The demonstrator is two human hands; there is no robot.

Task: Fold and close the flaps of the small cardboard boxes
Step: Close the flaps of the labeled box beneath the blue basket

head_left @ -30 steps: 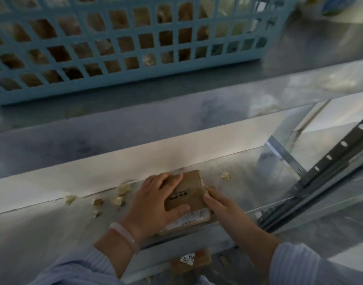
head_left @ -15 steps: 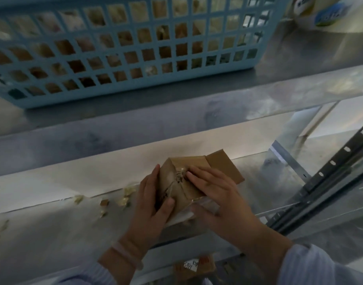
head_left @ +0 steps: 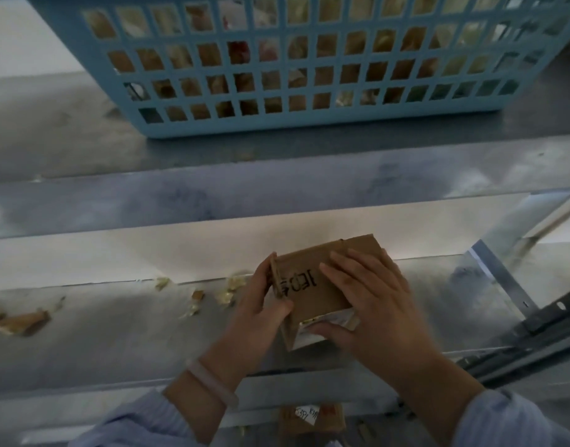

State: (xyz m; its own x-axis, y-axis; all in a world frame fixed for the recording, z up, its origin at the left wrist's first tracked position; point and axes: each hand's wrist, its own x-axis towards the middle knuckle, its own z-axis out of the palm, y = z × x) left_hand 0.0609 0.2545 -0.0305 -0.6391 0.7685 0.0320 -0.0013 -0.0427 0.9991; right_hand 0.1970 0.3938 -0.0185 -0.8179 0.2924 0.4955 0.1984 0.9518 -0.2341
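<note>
Small cardboard box [head_left: 312, 285] was low of centre, toward 6 o'clock, over the metal worktop [head_left: 116, 333]; whether it rested there could not be told. Left hand [head_left: 261, 304] gripped the box's 9 o'clock end, thumb across an edge flap that stood slightly proud. Right hand [head_left: 374, 304] lay fingers-flat on the top panel, thumb clamped against the near face.

Risks, as judged:
- The proud flap could spring open if the left thumb slipped.
- Uneven right-hand pressure could buckle the panel.
- Cardboard scraps [head_left: 22, 321] at 9 o'clock could snag a set-down.
</note>
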